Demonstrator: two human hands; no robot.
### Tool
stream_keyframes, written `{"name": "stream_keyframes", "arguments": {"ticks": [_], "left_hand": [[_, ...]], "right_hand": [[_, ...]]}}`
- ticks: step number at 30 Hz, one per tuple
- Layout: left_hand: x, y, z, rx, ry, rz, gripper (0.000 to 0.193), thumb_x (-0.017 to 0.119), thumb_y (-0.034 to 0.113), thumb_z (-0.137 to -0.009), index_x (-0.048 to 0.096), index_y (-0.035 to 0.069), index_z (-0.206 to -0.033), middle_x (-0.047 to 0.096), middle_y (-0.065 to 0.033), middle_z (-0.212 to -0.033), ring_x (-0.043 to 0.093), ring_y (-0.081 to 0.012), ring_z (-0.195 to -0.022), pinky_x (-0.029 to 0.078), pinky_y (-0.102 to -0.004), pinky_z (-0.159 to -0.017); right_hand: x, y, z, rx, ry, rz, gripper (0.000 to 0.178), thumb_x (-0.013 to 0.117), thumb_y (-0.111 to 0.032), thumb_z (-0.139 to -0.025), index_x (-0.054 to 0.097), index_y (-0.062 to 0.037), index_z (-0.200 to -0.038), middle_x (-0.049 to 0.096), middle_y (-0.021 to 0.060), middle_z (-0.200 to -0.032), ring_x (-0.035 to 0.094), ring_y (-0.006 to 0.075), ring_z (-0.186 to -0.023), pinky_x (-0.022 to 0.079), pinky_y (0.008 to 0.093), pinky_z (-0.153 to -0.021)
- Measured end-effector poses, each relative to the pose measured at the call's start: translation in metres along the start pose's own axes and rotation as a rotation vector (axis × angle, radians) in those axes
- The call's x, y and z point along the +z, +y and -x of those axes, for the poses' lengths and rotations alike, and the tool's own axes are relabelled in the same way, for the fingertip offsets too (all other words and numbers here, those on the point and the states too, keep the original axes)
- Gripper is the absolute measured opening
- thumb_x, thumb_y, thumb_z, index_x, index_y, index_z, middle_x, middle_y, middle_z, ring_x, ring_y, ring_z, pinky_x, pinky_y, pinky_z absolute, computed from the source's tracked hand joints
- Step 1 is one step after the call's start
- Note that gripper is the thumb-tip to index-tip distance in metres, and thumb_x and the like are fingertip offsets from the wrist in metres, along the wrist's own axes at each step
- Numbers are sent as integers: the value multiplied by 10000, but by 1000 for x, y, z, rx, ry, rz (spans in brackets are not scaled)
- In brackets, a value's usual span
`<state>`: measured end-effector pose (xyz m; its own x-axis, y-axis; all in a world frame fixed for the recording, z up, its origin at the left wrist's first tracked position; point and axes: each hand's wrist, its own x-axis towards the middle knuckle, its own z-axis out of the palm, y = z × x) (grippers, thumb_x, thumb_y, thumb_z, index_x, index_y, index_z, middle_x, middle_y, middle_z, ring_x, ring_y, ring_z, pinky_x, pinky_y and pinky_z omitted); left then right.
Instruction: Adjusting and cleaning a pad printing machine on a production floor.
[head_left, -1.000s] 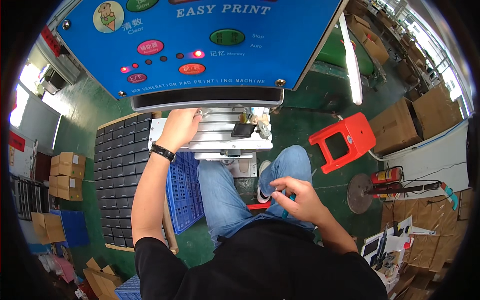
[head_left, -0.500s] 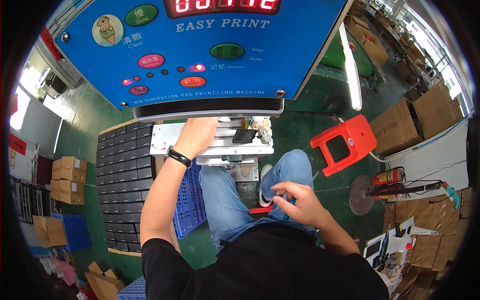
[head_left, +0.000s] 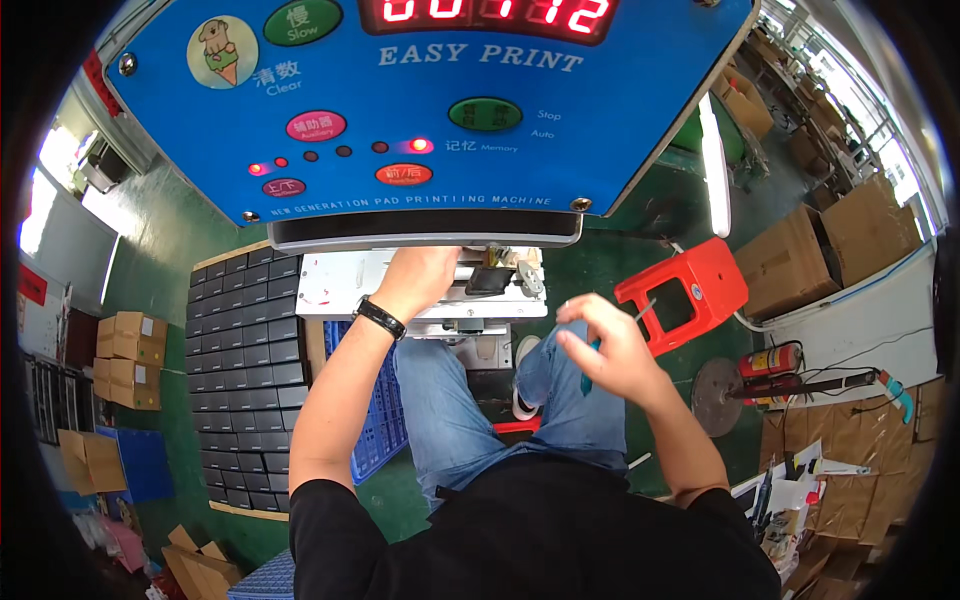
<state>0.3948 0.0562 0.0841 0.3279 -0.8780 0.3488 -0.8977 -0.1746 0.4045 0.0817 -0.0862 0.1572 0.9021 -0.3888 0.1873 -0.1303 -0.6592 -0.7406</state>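
Note:
My left hand (head_left: 420,276), a dark band on its wrist, reaches onto the white metal bed (head_left: 335,285) of a pad printing machine. Its fingers are curled in by the bed's rails, their tips partly hidden under the machine's blue control box (head_left: 420,165). What they hold I cannot make out. Beside them on the bed are a dark block (head_left: 489,280) and a round metal knob (head_left: 530,279). Above my right thigh, my right hand (head_left: 618,352) is closed around what looks like a screwdriver (head_left: 587,383), its teal handle showing below the fingers and a thin shaft above.
Rows of black boxes (head_left: 245,380) stand left of the machine, with a blue plastic crate (head_left: 378,425) by my left leg. To the right are a red stool (head_left: 705,270), cardboard boxes (head_left: 795,260), a round metal base (head_left: 716,397) and a fire extinguisher (head_left: 770,362).
My right hand has risen from my lap and moved forward, bringing the screwdriver's shaft into view. The left hand stays at the bed. The view has shifted slightly.

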Motion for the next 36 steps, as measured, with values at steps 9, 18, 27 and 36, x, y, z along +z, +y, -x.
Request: {"name": "stream_keyframes", "arguments": {"ticks": [9, 18, 27, 36], "left_hand": [[11, -3, -2, 70, 95, 47, 311, 638, 138, -1043, 709, 24, -1324, 745, -271, -1247, 703, -493, -1149, 581, -558, -977], [4, 7, 3, -55, 54, 110, 287, 648, 105, -1016, 704, 1, -1279, 744, -275, -1182, 701, -503, -1102, 571, -565, -957], [-9, 31, 48, -29, 336, 167, 374, 690, 41, -984, 697, 12, -1356, 705, -188, -1324, 665, -410, -1236, 551, -493, -1062], [-4, 35, 47, -22, 314, 86, 403, 680, 74, -1014, 717, 89, -1415, 681, -177, -1410, 651, -401, -1274, 536, -491, -1098]], "right_hand": [[0, 24, -48, 63, -123, 51, 232, 745, -181, -982, 594, -54, -1103, 679, 171, -1527, 720, 301, -814, 574, 427, -789], [-8, 30, -36, 163, -38, 84, 320, 831, -221, -987, 640, -36, -1166, 690, 47, -1047, 612, 112, -840, 525, 304, -753], [-71, -3, -17, 105, 18, -289, 325, 661, 76, -937, 625, -19, -1246, 620, 23, -1089, 585, 78, -940, 508, 259, -840], [-74, -51, -22, -55, 135, -773, 383, 710, 15, -1005, 644, 37, -1382, 664, 105, -1062, 533, 49, -675, 426, 216, -567]]}}
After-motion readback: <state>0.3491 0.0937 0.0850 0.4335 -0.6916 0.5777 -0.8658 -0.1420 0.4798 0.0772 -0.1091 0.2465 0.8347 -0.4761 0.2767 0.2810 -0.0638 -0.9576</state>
